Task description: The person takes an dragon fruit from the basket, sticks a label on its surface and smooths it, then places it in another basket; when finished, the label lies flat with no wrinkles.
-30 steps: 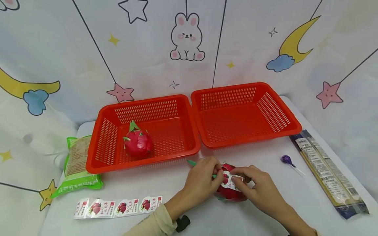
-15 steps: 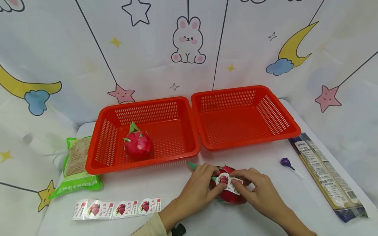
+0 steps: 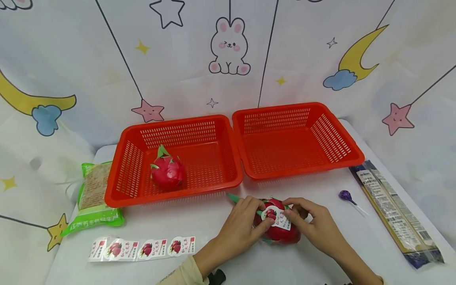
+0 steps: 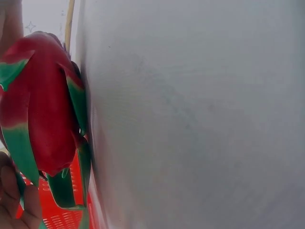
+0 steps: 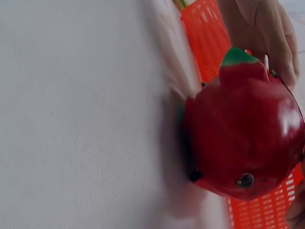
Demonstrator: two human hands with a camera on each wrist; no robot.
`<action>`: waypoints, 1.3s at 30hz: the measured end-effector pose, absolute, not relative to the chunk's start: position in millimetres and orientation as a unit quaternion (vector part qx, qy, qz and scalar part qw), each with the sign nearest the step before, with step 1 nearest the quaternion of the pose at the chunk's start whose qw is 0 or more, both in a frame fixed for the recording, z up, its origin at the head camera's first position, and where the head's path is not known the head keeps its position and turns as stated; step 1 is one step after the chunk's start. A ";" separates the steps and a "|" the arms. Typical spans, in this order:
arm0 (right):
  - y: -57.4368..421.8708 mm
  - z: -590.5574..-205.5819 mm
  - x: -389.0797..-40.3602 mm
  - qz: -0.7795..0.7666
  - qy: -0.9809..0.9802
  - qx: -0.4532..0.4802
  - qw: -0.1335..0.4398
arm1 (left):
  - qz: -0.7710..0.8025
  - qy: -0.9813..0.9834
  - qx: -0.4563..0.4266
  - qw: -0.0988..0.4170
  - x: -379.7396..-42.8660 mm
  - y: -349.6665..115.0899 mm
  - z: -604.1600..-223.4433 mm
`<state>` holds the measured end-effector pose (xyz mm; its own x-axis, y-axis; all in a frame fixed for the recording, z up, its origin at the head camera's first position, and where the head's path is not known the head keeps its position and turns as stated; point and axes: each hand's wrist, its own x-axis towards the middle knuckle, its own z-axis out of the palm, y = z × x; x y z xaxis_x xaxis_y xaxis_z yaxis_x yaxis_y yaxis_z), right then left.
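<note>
A red dragon fruit [image 3: 285,235] with green leaf tips lies on the table between both hands. On its upper side sits a white sticker [image 3: 279,217] with a fruit picture and red lettering. My left hand [image 3: 239,225] holds the stem end, its thumb at the sticker's left edge. Curled against the fruit's upper right is my right hand [image 3: 317,223], the thumb at the sticker's right edge. The left wrist view shows the fruit's leafy side [image 4: 47,105]; its smooth red end [image 5: 243,129] fills the right wrist view. The sticker is hidden in both.
A red basket [image 3: 174,196] with another dragon fruit [image 3: 168,172] stands beside a second red basket [image 3: 303,170]. Left are a sticker strip [image 3: 142,249] and a green-ended food bag [image 3: 94,198]. A lollipop [image 3: 345,194] and a long packet [image 3: 395,213] lie right.
The sticker's right part, lifted between the right fingers before, now lies flatter on the fruit. My right fingers have shifted slightly up and right. The left hand keeps its hold.
</note>
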<state>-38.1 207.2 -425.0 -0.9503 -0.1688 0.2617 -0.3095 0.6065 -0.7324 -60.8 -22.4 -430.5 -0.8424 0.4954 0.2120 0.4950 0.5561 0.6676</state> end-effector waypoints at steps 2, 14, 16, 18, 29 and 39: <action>209.2 -426.4 -39.0 0.433 -0.888 0.133 0.075 | 0.379 0.883 0.278 0.006 -61.0 -22.4 -430.7; 222.5 -436.1 -37.8 0.414 -0.893 0.176 0.029 | 0.381 0.882 0.276 0.015 -62.2 -22.3 -430.9; 224.0 -437.1 -37.7 0.417 -0.892 0.175 0.016 | 0.378 0.884 0.276 0.009 -61.3 -22.1 -430.9; 224.9 -437.7 -37.5 0.422 -0.889 0.175 0.008 | 0.356 0.891 0.281 -0.018 -58.9 -21.5 -431.6; 226.3 -435.7 -37.9 0.436 -0.880 0.187 -0.002 | 0.092 0.932 0.329 -0.123 -40.8 -7.7 -439.5; 226.3 -436.1 -38.2 0.452 -0.872 0.186 -0.018 | 0.065 0.942 0.307 -0.121 -51.2 7.3 -443.0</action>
